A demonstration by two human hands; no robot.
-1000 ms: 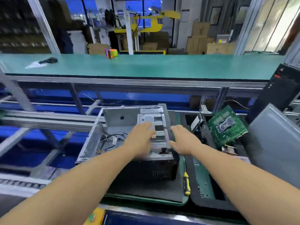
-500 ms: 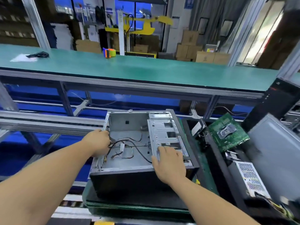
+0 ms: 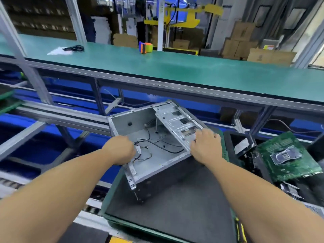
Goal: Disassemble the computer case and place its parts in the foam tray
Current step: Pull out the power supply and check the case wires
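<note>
Head view: the computer case (image 3: 154, 148) sits tilted on the dark mat (image 3: 175, 207), open side up and skewed, its long axis running from the near-left corner up toward the far right. Loose black cables (image 3: 152, 148) lie on its bare floor.

The left hand (image 3: 121, 151) grips the near-left rim of the case, fingers curled over the edge beside a white connector. The right hand (image 3: 204, 146) holds the near end of the drive bracket (image 3: 178, 123), fingers bent over its edge. The bracket spans the right side of the case and slopes away from the hand toward the far corner.

Both hands are on the case. The right is the nearer to the bracket, which lies directly ahead of it.

The foam tray (image 3: 231, 146) stands just beside the case on the right, already carrying the green motherboard (image 3: 287, 156).

Judgement: any transfer goes rightward, so the right hand leads and the left steadies. A yellow-handled screwdriver (image 3: 239, 228) lies at the mat's near-right edge.
</note>
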